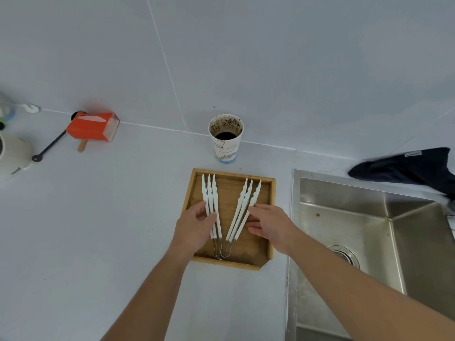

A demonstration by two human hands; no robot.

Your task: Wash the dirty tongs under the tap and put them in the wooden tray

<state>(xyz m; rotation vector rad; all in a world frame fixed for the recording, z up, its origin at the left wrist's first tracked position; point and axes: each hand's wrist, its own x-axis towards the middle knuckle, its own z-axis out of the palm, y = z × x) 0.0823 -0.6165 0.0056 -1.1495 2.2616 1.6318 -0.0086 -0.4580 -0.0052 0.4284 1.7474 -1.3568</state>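
Several white tongs point(248, 193) with wire hinges lie nested together in the wooden tray point(271, 212), spread in a V with the hinges toward me. My left hand point(194, 227) grips the left arms of the tongs between thumb and fingers. My right hand point(268, 223) reaches in from the right, and its straight fingertips touch the outer edge of the right arms. Dark specks show on the inner side of the right arms. Only a sliver of the tap point(451, 217) shows at the right edge.
A steel sink point(344, 217) sits just right of the tray. A stained paper cup point(226, 139) with dark contents stands behind the tray. A dark cloth point(406, 168) lies behind the sink. A red box point(92, 129), a black-handled utensil point(49, 146) and a white jug point(12, 156) are far left.
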